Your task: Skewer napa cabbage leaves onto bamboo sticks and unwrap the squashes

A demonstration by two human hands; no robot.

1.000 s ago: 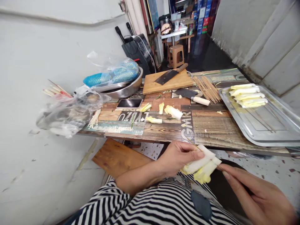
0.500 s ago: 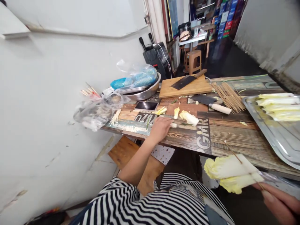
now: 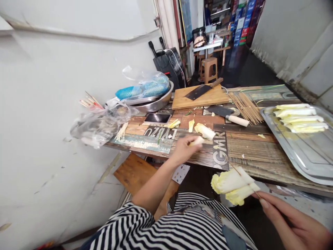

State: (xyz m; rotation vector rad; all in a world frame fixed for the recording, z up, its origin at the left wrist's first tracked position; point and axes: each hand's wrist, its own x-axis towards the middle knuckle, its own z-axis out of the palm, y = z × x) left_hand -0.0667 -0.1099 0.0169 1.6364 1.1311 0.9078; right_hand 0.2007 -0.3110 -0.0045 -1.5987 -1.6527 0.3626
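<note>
the left hand (image 3: 183, 150) pinches a small leaf piece (image 3: 198, 140) above the near part of the table (image 3: 244, 149), just beside a larger leaf (image 3: 205, 131) lying there. the right hand (image 3: 292, 217) pinches one end of a skewer (image 3: 257, 194) between thumb and forefinger, in front of the table's near edge; two cabbage leaves (image 3: 232, 184) are threaded side by side on it, and the opposite end projects beyond them. the tray (image 3: 288, 156), at the table's right, bears a row of cabbage strips (image 3: 300, 118), with loose sticks (image 3: 244, 106) and a cleaver (image 3: 238, 120) to its left.
</note>
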